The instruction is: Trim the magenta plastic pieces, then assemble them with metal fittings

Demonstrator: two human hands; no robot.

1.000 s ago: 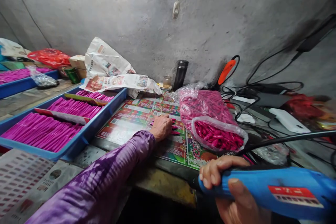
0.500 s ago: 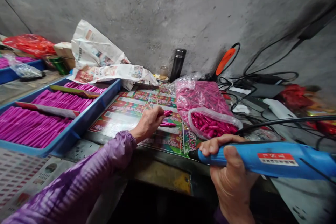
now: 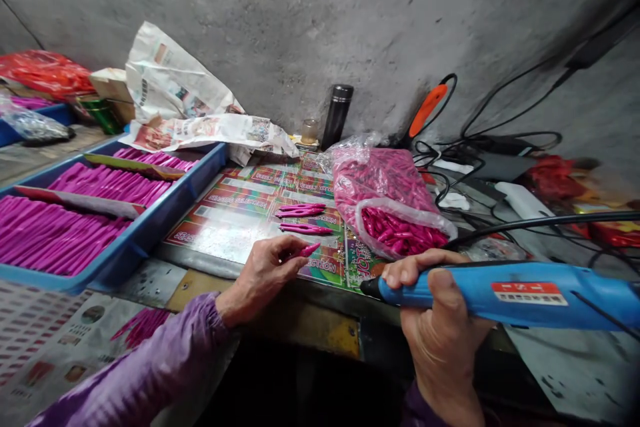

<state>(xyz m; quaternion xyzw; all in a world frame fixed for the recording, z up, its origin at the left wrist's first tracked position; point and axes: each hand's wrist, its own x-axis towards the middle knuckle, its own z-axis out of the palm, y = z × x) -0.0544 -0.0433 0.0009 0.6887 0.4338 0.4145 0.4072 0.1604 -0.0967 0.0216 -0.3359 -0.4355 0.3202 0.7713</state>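
Observation:
My left hand pinches a small magenta tapered piece between finger and thumb, just above a printed glossy sheet. Two or three similar magenta pieces lie on that sheet beyond the fingertips. My right hand grips a blue corded handheld tool with a black tip, which points left towards the sheet. The tip touches nothing I can see. Next to the right hand sits a clear plastic bag of magenta pieces.
A blue tray of long magenta sticks stands left of the sheet. Crumpled newspaper, a black flask, an orange-handled tool and tangled black cables lie along the concrete wall. Loose magenta sticks rest on printed paper near my left arm.
My left hand has drawn back towards me, now holding one magenta piece. The blue tool stays in my right hand, and the view has tilted slightly.

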